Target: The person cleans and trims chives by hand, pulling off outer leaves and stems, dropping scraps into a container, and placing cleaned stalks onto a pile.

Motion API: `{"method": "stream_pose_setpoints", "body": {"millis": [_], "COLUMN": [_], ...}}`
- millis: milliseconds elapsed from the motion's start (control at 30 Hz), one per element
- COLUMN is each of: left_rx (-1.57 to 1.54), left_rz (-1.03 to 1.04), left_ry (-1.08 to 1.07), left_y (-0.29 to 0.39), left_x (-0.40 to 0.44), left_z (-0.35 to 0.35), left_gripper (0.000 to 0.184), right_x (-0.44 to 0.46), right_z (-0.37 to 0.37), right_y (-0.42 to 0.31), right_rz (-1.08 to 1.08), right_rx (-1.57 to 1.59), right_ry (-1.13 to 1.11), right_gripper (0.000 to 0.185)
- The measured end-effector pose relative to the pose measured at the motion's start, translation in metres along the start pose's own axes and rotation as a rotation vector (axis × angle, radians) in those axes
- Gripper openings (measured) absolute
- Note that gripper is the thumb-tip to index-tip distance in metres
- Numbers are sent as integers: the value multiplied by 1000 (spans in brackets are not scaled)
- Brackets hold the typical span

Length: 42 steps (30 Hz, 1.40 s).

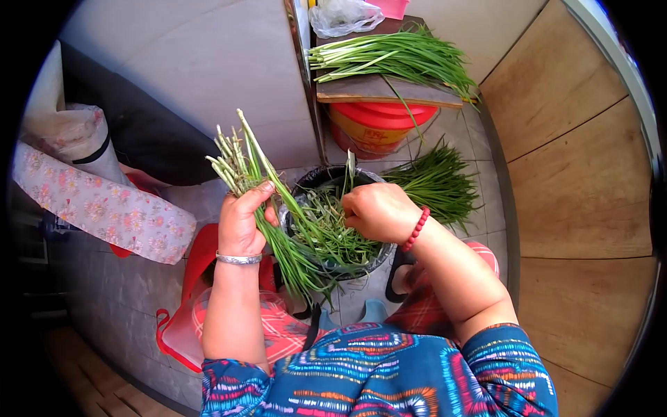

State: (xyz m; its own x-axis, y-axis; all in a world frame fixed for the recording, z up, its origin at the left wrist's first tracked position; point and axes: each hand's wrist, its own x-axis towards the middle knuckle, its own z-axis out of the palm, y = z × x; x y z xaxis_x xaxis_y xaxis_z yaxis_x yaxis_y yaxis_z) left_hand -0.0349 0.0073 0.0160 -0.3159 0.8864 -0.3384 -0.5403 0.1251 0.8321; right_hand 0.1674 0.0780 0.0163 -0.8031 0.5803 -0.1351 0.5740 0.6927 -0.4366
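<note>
A bunch of long green stalks with pale ends (267, 222) is held in my left hand (244, 217), its pale ends pointing up and left and its leaves hanging down over the bin's near-left edge. My right hand (381, 210), closed with fingers curled inward, is over the right part of a round bin (379, 263) lined with black plastic. A small stalk or leaf stands up just beyond its fingers; whether they grip it is hidden. Loose green and withered leaves (330, 233) fill the bin.
Beyond the bin, a red-lidded bucket (368, 128) stands under a small board (389, 90) bearing more green stalks (396, 59) and a clear plastic bag (344, 17). Another green bunch (441, 184) lies on the floor at right. A flowered roll (104, 201) is at left.
</note>
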Motion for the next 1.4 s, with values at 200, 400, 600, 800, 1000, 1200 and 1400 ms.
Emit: {"method": "stream_pose_setpoints", "body": {"millis": [200,400,600,800,1000,1200,1400], "left_rx": [121,241,309,419,497,409,257], "left_rz": [-11,-84,-47,4,28,41,-49], "left_ry": [-102,-254,-245,-214,-165,-117,-184], "left_y": [0,-11,-12,-8,-7,-7,-6], "left_x": [-5,-13,-12,-9,-2,5,0], "left_z": [5,21,19,14,6,-5,2], "left_gripper": [11,15,19,18,15,12,18], "right_x": [8,15,12,9,4,0,5], "right_z": [-5,6,1,-19,-30,-34,-14], "right_y": [-8,-17,-12,-5,4,20,10], "right_rz": [107,-59,35,191,156,-80,248], "right_rx": [245,894,927,1331,1590,1830,663], "right_ry": [128,330,185,230,579,862,336], "right_gripper": [24,15,15,11,9,10,22]}}
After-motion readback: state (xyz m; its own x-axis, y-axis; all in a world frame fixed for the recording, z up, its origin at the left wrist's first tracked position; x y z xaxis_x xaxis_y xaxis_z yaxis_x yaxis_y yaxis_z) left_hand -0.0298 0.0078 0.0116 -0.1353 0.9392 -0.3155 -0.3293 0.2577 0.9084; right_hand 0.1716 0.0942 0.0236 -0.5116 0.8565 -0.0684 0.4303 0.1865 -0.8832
